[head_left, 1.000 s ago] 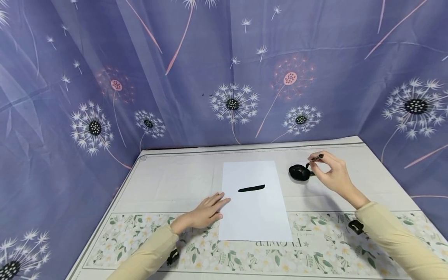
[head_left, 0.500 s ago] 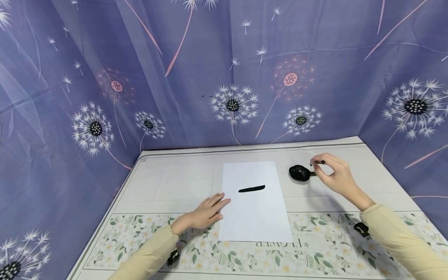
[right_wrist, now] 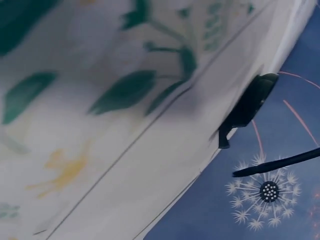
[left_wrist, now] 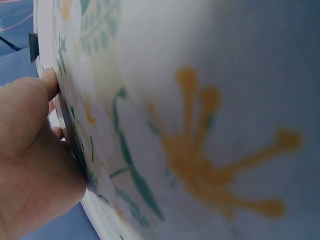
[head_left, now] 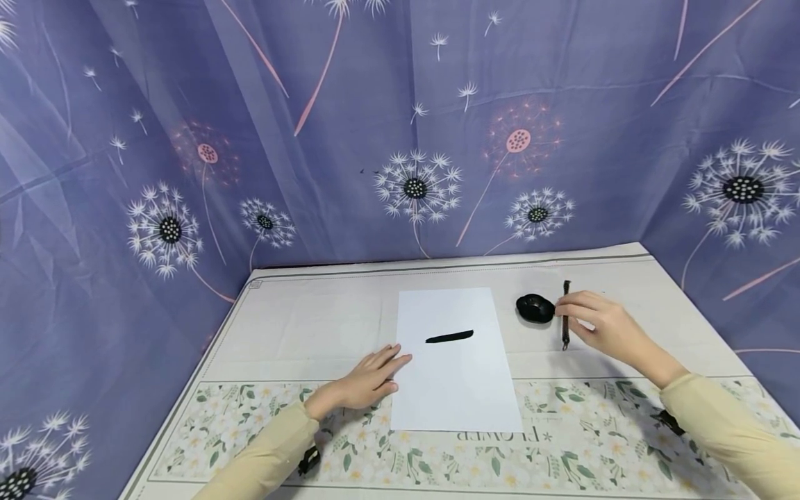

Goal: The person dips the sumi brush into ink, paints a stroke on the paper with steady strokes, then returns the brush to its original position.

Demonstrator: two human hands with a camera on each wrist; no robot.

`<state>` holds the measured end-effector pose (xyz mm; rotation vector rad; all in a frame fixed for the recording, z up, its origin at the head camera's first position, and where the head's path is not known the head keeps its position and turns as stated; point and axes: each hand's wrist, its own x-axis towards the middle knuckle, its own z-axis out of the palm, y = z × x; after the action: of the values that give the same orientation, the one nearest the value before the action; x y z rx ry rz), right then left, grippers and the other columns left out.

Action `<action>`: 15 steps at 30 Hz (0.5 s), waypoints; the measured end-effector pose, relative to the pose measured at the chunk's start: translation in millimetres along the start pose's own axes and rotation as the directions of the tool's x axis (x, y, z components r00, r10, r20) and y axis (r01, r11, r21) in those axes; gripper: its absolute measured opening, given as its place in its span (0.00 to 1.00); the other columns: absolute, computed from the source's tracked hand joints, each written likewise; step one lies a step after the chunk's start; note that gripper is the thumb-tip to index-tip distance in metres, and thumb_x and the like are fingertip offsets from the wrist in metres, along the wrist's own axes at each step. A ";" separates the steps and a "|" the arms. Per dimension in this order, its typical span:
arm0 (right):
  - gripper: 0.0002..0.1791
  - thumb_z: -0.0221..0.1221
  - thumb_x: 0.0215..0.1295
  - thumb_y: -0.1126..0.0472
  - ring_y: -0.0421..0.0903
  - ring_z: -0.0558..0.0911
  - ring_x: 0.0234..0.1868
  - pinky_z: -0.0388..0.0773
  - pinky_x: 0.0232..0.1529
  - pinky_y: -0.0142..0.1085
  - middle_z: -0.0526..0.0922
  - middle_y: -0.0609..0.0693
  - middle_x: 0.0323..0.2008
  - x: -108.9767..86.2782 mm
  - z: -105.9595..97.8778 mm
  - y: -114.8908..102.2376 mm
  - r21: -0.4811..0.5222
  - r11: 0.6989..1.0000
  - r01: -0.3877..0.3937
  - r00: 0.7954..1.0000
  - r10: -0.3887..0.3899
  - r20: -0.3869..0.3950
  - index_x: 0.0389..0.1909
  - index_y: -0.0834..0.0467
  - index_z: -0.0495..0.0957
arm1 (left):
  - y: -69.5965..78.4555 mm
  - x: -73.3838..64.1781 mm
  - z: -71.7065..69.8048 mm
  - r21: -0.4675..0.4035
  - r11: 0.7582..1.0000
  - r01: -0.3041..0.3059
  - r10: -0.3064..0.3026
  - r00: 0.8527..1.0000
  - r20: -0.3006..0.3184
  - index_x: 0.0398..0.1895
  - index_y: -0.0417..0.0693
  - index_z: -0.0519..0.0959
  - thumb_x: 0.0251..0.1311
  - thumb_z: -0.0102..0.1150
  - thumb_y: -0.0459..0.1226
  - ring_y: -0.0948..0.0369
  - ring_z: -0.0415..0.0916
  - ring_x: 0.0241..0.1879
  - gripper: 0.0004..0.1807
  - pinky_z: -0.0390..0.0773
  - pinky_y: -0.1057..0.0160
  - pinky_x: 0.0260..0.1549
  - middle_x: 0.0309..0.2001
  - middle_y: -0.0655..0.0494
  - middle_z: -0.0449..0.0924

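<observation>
A white sheet of paper (head_left: 456,396) with one thick black stroke (head_left: 449,337) lies on the table. My left hand (head_left: 365,378) rests at the paper's left edge, fingers spread and fairly straight; part of it shows in the left wrist view, at the table's surface. At the right, my right hand (head_left: 596,323) pinches a dark ink brush (head_left: 565,333) by its middle, the brush pointing away from me. In the right wrist view the brush (right_wrist: 280,165) shows against the curtain, but the hand is out of sight. Just left of the fingertips sits a black ink dish (head_left: 535,308).
The table is covered by a cloth (head_left: 325,312) with a floral band (head_left: 250,423) along the near side. A purple dandelion curtain (head_left: 350,173) closes off the back and sides. Dark wrist devices (head_left: 309,460) hang under both sleeves.
My right hand has come slightly toward me and lower, and the brush has turned from lying crosswise to pointing away from me. The left hand and paper have stayed in place.
</observation>
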<state>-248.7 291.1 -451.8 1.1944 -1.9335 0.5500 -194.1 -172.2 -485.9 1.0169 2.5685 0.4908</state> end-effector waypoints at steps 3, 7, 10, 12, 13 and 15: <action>0.21 0.46 0.76 0.55 0.53 0.82 0.39 0.62 0.64 0.19 0.84 0.56 0.38 -4.2 -0.8 -1.4 -0.023 0.999 0.045 0.998 -0.044 0.038 0.35 0.62 0.85 | -0.2 -1.1 -0.3 -0.005 1.000 -0.010 0.010 1.000 -0.006 0.77 0.46 0.49 0.76 0.39 0.44 0.41 0.37 0.76 0.31 0.45 0.36 0.71 0.77 0.38 0.41; 0.23 0.43 0.77 0.53 0.53 0.82 0.40 0.71 0.59 0.23 0.84 0.55 0.39 -9.6 -1.8 -4.7 -0.082 0.994 0.065 0.995 -0.058 0.087 0.35 0.60 0.85 | -1.7 -1.2 0.5 -0.012 1.000 -0.018 0.018 1.000 -0.012 0.77 0.44 0.49 0.76 0.39 0.43 0.40 0.37 0.76 0.30 0.45 0.35 0.70 0.77 0.37 0.41; 0.25 0.41 0.78 0.53 0.52 0.82 0.41 0.79 0.46 0.33 0.84 0.54 0.39 -13.0 -2.9 -7.7 -0.119 0.991 0.067 0.990 -0.051 0.133 0.35 0.58 0.85 | -3.1 -0.9 1.6 -0.018 1.000 -0.020 0.020 1.000 -0.010 0.77 0.45 0.49 0.76 0.38 0.44 0.41 0.36 0.76 0.31 0.44 0.35 0.70 0.77 0.38 0.41; 0.25 0.40 0.79 0.54 0.52 0.83 0.41 0.79 0.39 0.39 0.85 0.54 0.39 -14.5 -3.3 -8.8 -0.129 0.989 0.072 0.986 -0.051 0.158 0.34 0.57 0.84 | -4.2 -1.0 2.3 -0.021 0.999 -0.027 0.026 1.000 -0.014 0.77 0.47 0.48 0.76 0.37 0.45 0.41 0.36 0.76 0.31 0.44 0.35 0.70 0.77 0.38 0.40; 0.25 0.39 0.79 0.54 0.52 0.83 0.42 0.80 0.38 0.40 0.85 0.55 0.40 -15.3 -3.4 -9.1 -0.128 0.989 0.075 0.984 -0.053 0.168 0.34 0.57 0.84 | -5.0 -1.0 2.8 -0.028 0.999 -0.032 0.031 0.999 -0.018 0.77 0.47 0.49 0.76 0.37 0.45 0.40 0.37 0.76 0.31 0.44 0.34 0.70 0.77 0.38 0.41; 0.26 0.38 0.79 0.54 0.52 0.82 0.43 0.80 0.38 0.41 0.84 0.55 0.40 -17.1 -3.4 -9.2 -0.129 0.988 0.082 0.981 -0.057 0.185 0.34 0.57 0.84 | -6.8 -0.8 4.5 -0.025 0.999 -0.033 0.032 0.999 -0.023 0.77 0.48 0.48 0.77 0.36 0.47 0.41 0.36 0.76 0.31 0.44 0.35 0.70 0.77 0.39 0.41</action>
<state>-235.0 298.5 -463.8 1.2550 -2.0361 0.2752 -195.6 -176.6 -492.7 1.0518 2.5624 0.5444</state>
